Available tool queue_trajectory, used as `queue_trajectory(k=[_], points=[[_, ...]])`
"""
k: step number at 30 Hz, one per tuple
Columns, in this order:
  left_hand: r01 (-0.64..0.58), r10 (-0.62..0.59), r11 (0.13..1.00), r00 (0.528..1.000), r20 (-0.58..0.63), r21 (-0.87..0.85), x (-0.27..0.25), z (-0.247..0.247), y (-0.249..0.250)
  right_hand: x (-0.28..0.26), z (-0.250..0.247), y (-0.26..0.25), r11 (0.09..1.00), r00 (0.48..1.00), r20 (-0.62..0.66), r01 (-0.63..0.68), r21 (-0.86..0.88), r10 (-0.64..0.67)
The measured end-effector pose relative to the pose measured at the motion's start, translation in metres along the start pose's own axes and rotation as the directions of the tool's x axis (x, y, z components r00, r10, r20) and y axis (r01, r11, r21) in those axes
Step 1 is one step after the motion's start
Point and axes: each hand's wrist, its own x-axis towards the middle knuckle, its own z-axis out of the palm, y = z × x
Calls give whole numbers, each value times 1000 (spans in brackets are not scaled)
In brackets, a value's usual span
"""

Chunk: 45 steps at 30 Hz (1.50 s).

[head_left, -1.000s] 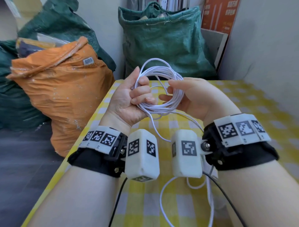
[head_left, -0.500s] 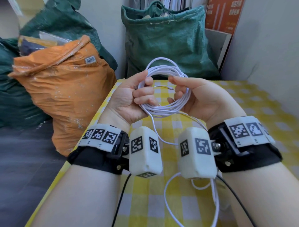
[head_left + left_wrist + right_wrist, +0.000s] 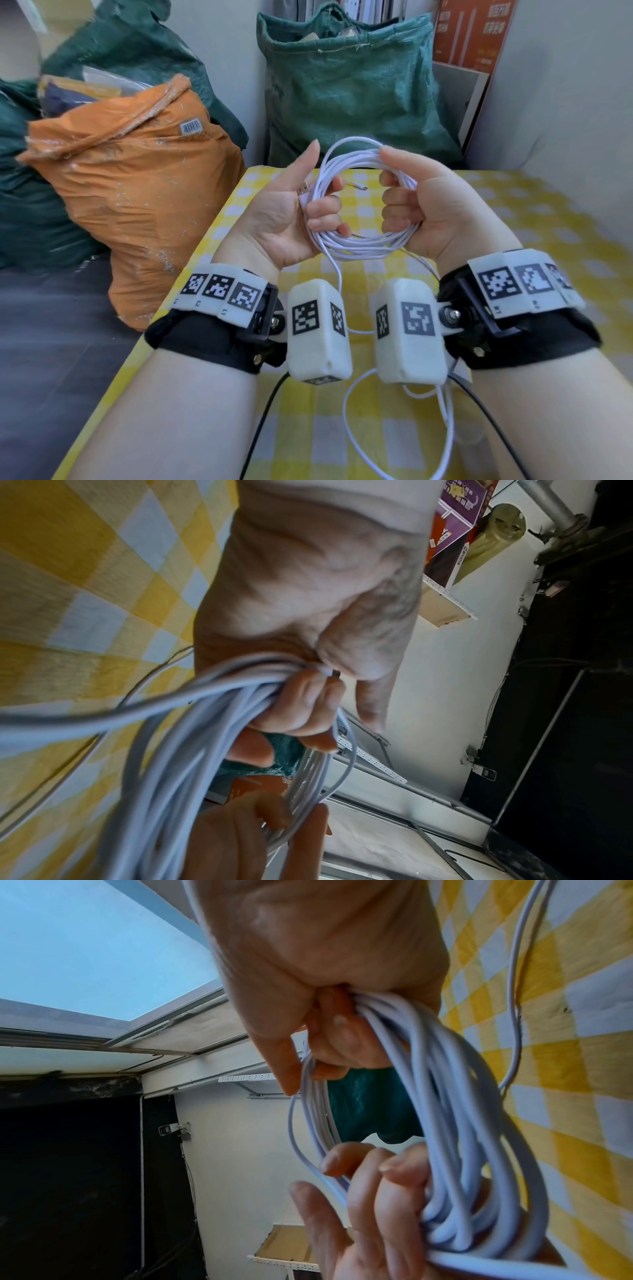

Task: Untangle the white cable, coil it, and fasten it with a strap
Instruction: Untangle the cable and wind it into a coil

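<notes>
The white cable (image 3: 363, 241) is wound into a coil of several loops and held up over the table between both hands. My left hand (image 3: 308, 212) grips the coil's left side with curled fingers, the thumb sticking up. A plug end (image 3: 303, 187) lies against that palm. My right hand (image 3: 404, 205) has its fingers wrapped round the coil's right side. A loose tail (image 3: 339, 277) drops from the coil to the tablecloth and loops near me. In the left wrist view the fingers (image 3: 308, 696) clench the strands (image 3: 205, 723). In the right wrist view the cable (image 3: 445, 1096) hangs from the closed fingers (image 3: 335, 1042). I see no strap.
The table wears a yellow-and-white checked cloth (image 3: 513, 222), and its left edge (image 3: 191, 267) runs close to my left arm. An orange sack (image 3: 130, 205) stands at the left and green sacks (image 3: 342, 85) behind the table. A pale wall (image 3: 565, 102) is at the right.
The right hand's fingers, stretched into the coil a second ago, have closed round its right side. The left thumb has lifted off and points up. The coil has widened between the hands.
</notes>
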Motion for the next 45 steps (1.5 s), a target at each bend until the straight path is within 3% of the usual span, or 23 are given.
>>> queue_trajectory(k=[3, 19, 26, 34, 38, 45], points=[[-4, 6, 999, 999, -52, 48, 1, 4, 0, -2, 2, 1, 1000, 1000, -16, -7, -25, 6], [7, -5, 997, 1000, -25, 76, 1, 6, -2, 1, 0, 1, 998, 997, -72, -13, -60, 8], [-16, 13, 999, 998, 55, 48, 1, 6, -3, 0, -3, 0, 999, 995, -96, 2, -50, -7], [18, -18, 998, 1000, -4, 67, 3, 6, -4, 1, 0, 2, 996, 996, -92, 6, -94, -15], [-26, 25, 998, 999, 20, 51, 3, 7, -5, 2, 0, 2, 999, 994, -107, 16, -44, -21], [-116, 125, 989, 987, 100, -97, 5, 3, -10, 5, -1, 5, 963, 976, -183, 156, 217, -117]])
